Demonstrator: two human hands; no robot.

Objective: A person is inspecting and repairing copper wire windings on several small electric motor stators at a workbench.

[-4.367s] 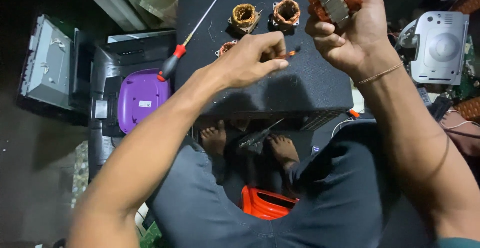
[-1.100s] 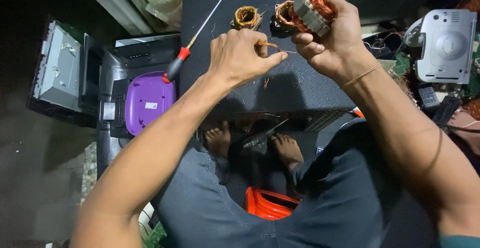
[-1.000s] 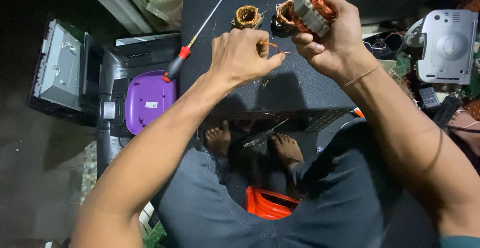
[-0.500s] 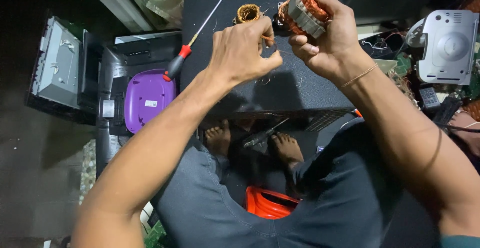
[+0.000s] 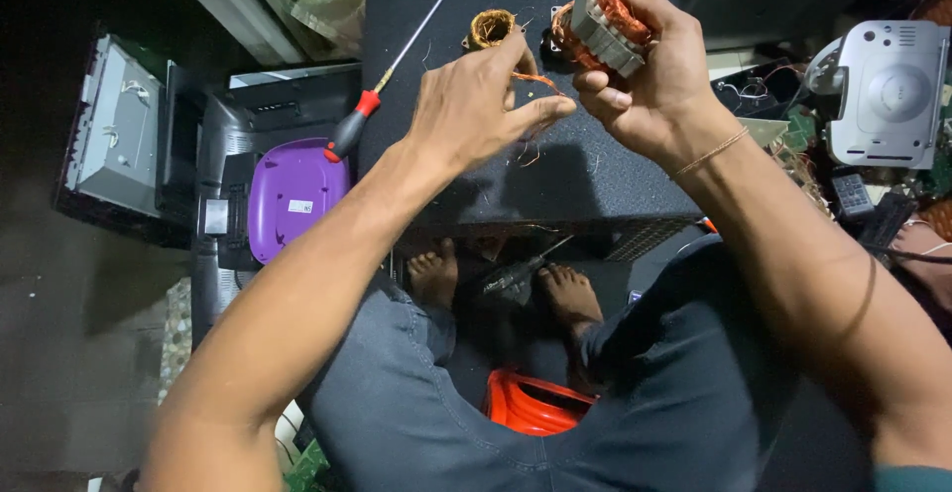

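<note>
Above the dark board on my lap, my right hand grips a motor stator, fingers wrapped around its grey laminated core and copper windings. My left hand pinches a loose strand of copper wire between thumb and forefinger, just beside the stator. A copper coil lies on the board just past my left knuckles. A long screwdriver with a red-and-black handle rests across the board's left edge. Further left sits a purple device; a white projector stands at right.
</note>
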